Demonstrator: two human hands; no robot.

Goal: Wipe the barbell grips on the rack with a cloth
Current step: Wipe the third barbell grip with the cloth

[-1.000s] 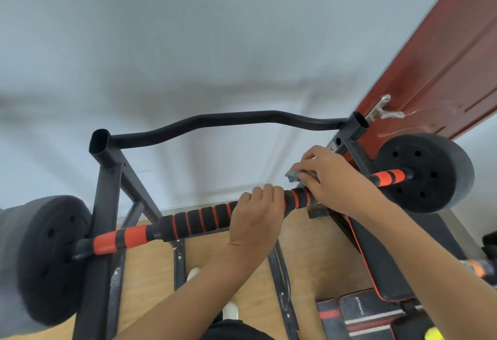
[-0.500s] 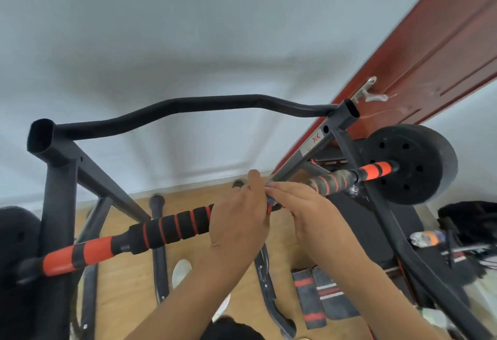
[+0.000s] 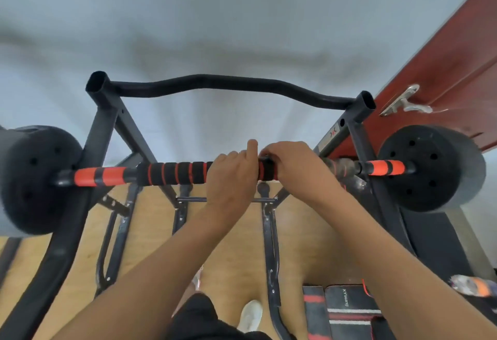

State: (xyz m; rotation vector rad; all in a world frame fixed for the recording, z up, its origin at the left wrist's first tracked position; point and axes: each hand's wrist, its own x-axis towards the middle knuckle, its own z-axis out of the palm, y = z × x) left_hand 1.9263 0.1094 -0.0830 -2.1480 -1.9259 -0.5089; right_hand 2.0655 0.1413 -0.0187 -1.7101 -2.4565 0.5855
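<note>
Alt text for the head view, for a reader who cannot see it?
Both hands, left hand and right hand, grip the middle of a racked barbell with black and orange foam grips. Black weight plates sit at each end.

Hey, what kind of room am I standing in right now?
Probably a home gym or small workout room: a barbell with black weight plates rests on a black rack, over a wooden floor beside a red door.

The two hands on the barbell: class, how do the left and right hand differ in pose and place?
The left hand wraps the black foam grip near its middle, one finger raised; the right hand lies further right, curled over the grip's end. The left hand shows no cloth; whether the right hides one is unclear. Both sit on top of the barbell.
</note>
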